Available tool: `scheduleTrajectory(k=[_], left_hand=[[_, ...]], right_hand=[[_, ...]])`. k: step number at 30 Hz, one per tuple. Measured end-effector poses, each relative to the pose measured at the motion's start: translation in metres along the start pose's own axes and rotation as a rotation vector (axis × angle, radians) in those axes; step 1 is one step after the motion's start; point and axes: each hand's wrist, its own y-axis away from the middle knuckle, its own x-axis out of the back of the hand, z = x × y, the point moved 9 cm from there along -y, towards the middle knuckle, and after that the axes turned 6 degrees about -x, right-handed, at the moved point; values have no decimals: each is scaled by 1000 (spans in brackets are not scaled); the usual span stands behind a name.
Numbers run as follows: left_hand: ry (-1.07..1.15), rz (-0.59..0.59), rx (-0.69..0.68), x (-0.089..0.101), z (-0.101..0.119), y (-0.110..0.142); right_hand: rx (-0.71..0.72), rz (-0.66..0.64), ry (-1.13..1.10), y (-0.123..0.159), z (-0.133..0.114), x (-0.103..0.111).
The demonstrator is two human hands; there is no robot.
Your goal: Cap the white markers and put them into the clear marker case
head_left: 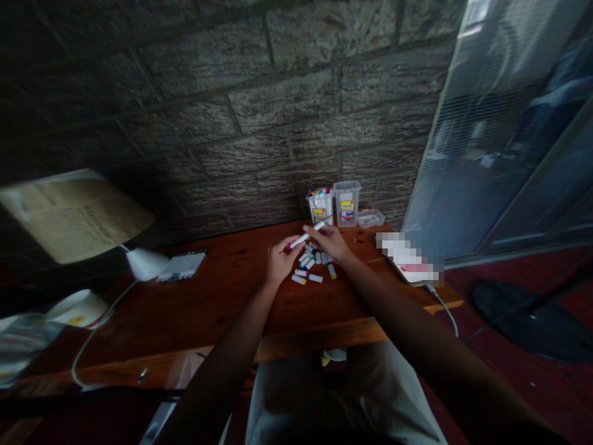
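Observation:
Both my hands meet over the wooden table and share one white marker (306, 235), which slants up to the right. The fingers of my left hand (280, 258) close around its lower end, where a bit of pinkish red shows. My right hand (332, 240) pinches the upper end. Just below lies a loose pile of white marker caps (315, 279) with coloured ends in yellow, pink, green and purple. Behind my hands stands a clear box packed with upright markers (319, 201). Some caps are partly hidden by my hands.
Beside the packed box are a second clear container (346, 204) and a shallow clear lid or tray (370, 218). Several white markers (183, 266) lie in a row at left, near a lamp (143, 262) and a paper cup (76, 308). A corded, pixelated white object (407, 259) lies right.

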Motion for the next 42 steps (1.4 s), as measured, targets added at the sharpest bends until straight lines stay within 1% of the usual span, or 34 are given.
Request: scheduleTrajectory(k=[5,10,16,22,28,36,40,42], left_hand=[[23,-21,8,-3,2,1],[43,-31,4,-4,4,1],[44,-31,-6,-6,3,0],[36,-50,20,-8,2,0],[-13,-3,63,1,1,-2],[11,-102,55,-7,12,1],[20,-145,11,-12,19,4],[-8,-159,-22,-13,22,4]], right_hand=[[21,-79,39,1,0,-10],[-12,-90,21,4,-3,-12],[-30,-134,-33,6,-4,-16],[-46,-98,-141,1,2,-11],[-42,-15,-210,-2,2,0],[-88,11,-245,-4,10,3],[-54,36,-264,-2,5,3],[-62,45,-262,-1,5,3]])
